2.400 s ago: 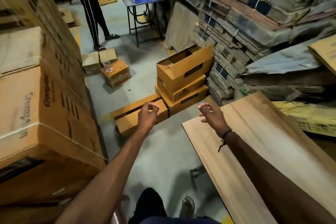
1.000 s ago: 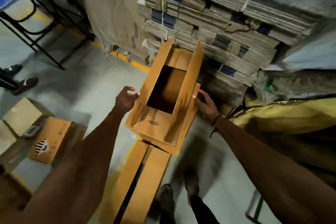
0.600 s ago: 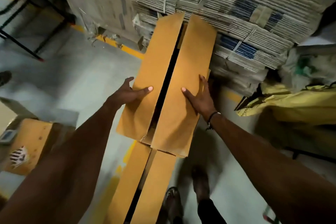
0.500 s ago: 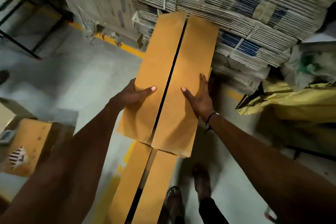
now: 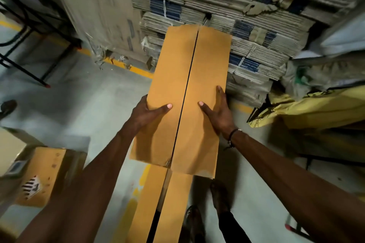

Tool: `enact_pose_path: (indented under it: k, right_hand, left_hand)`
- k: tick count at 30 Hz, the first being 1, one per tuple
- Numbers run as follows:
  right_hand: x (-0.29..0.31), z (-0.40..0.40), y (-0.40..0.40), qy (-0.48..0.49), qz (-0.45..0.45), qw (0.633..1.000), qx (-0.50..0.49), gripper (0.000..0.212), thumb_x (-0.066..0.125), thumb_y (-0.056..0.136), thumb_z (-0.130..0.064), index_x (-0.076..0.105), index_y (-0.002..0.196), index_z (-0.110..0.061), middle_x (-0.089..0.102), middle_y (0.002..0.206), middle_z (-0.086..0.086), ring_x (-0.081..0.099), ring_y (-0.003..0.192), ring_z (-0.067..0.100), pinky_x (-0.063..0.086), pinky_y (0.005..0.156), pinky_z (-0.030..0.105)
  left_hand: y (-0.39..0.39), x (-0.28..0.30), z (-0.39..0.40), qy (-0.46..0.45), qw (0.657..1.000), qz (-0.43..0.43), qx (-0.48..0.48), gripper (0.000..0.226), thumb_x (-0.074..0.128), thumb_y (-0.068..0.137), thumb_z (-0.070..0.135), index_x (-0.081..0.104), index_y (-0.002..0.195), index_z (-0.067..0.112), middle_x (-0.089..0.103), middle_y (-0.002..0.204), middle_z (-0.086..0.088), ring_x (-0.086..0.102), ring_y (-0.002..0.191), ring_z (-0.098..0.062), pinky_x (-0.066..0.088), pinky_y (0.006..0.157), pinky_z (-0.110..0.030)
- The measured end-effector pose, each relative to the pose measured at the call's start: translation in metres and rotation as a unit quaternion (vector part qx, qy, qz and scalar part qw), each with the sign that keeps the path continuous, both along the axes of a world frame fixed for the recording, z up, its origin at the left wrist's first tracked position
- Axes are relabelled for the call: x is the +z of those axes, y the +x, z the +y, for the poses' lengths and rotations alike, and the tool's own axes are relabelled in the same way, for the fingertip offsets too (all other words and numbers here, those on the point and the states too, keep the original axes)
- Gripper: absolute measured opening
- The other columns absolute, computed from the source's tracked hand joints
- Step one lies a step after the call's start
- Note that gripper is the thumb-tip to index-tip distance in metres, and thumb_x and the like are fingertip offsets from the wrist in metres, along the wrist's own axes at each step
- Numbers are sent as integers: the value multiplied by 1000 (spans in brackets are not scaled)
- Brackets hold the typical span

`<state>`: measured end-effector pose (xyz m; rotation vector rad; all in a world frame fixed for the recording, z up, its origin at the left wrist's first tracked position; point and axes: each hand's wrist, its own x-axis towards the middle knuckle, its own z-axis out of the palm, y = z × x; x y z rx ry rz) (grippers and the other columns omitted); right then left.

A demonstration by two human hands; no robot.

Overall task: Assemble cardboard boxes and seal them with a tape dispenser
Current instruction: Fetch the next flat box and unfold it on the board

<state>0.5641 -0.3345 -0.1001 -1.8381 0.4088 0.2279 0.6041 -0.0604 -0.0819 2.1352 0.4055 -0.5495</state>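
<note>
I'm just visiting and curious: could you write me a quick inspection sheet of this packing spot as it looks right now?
Surface: grey concrete floor with a yellow painted line.
Job's things: long cardboard box, its two top flaps folded shut with a narrow seam between them; a similar box lies below it. Tape dispenser: nothing seen.
Clutter: small cardboard box with a striped label at lower left; yellow sack at right.
Grippers: left hand grips the box's left edge, thumb on top; right hand holds its right edge, thumb spread on the flap.
Cables: nothing seen.
Surroundings: bundles of flat cardboard stacked behind; black metal frame legs at upper left.
</note>
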Motion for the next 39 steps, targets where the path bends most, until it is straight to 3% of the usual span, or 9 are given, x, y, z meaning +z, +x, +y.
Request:
enact_pose_path:
  k: [6,12,19,22,25,29,31,36,39]
  right_hand:
    - [114,-21,-54,-19,-24,999,-24,100,73,90,-55,10,166,-39,19,173,-3,30,154,30,34,121,55]
    - [232,-59,-132,-38,-46,995,-81,100,76,87,-57,16,165,-39,28,170,-4,37,150,25,36,118,43]
    - [341,-126,-228,-69,-51,986,-142,101,75,86,-62,15,164,-42,36,166,2,43,145,28,40,119,50]
    - [373,-163,-267,-75,-59,981,-167,99,73,88,-60,13,165,-41,35,166,2,43,144,27,40,115,44]
    - [400,-207,-312,-80,-81,972,-206,97,73,90,-57,15,165,-40,36,164,2,46,137,21,42,108,37]
    - [427,-272,-380,-84,-82,960,-253,97,72,89,-60,12,164,-43,30,167,3,40,145,31,41,116,55]
    - [435,-304,-416,-85,-79,954,-276,97,72,90,-59,11,164,-44,26,168,3,38,147,33,41,116,58]
    - [436,-378,-514,-80,-72,933,-342,97,72,90,-58,11,164,-42,32,166,5,41,145,34,38,117,56]
    - [425,-419,-567,-90,-81,915,-385,97,72,88,-63,14,164,-42,40,162,2,44,143,30,38,118,46]
  left_hand:
    - [-46,111,-29,0,1000,-31,-6,110,83,59,79,43,150,33,58,139,5,57,120,-22,48,95,-36]
    - [-101,233,-71,15,996,-64,-52,117,80,50,88,44,148,36,60,143,2,58,127,-27,51,104,-46]
    - [-170,340,-146,-16,983,-136,-125,91,84,63,74,55,138,33,64,123,6,59,110,-19,48,86,-35]
    - [-194,371,-187,-49,975,-143,-162,94,84,60,77,54,138,34,64,122,8,62,110,-21,52,90,-39]
    - [-219,395,-235,-93,962,-153,-207,84,85,56,80,56,124,40,67,117,10,65,109,-19,55,94,-45]
    - [-259,419,-316,-118,944,-154,-266,105,85,55,79,50,141,30,62,126,3,61,113,-23,53,98,-51]
    - [-280,426,-358,-117,941,-143,-283,112,85,53,81,48,144,28,60,128,0,58,114,-26,52,100,-51]
    - [-344,428,-464,-101,920,-136,-352,121,80,46,91,50,145,28,62,134,0,61,117,-27,51,104,-49]
    - [-385,421,-523,-119,902,-128,-394,100,83,59,80,55,140,29,63,125,4,63,107,-22,51,96,-39]
